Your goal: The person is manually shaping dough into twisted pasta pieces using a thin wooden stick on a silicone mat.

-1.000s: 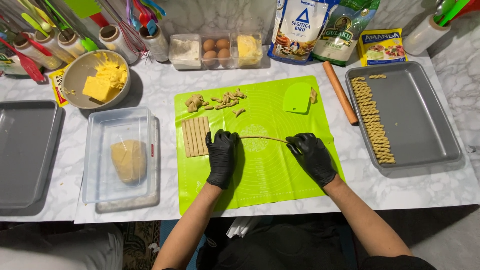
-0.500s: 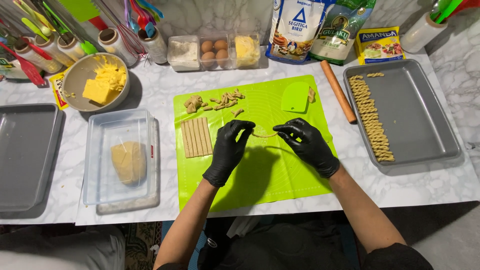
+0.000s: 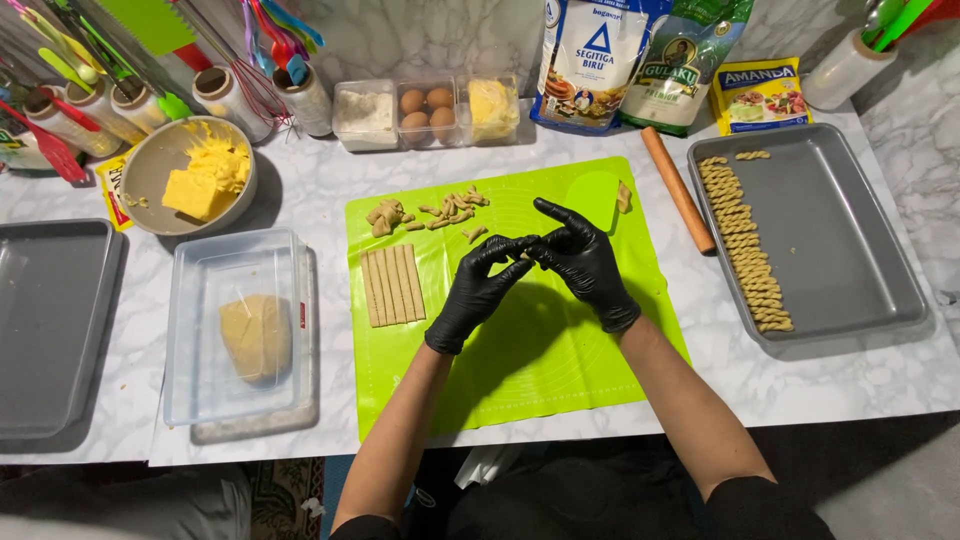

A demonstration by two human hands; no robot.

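I work at a white marbled table (image 3: pixel 320 190) against a marbled wall, over a bright green silicone mat (image 3: pixel 540 350). At the back stand a blue-and-white flour bag (image 3: pixel 590 60), a green sugar bag (image 3: pixel 685 65) and a flat yellow packet (image 3: pixel 760 95). My left hand (image 3: pixel 478 290) and right hand (image 3: pixel 580 258), black-gloved, pinch a small strip of dough (image 3: pixel 524 252) between fingertips above the mat.
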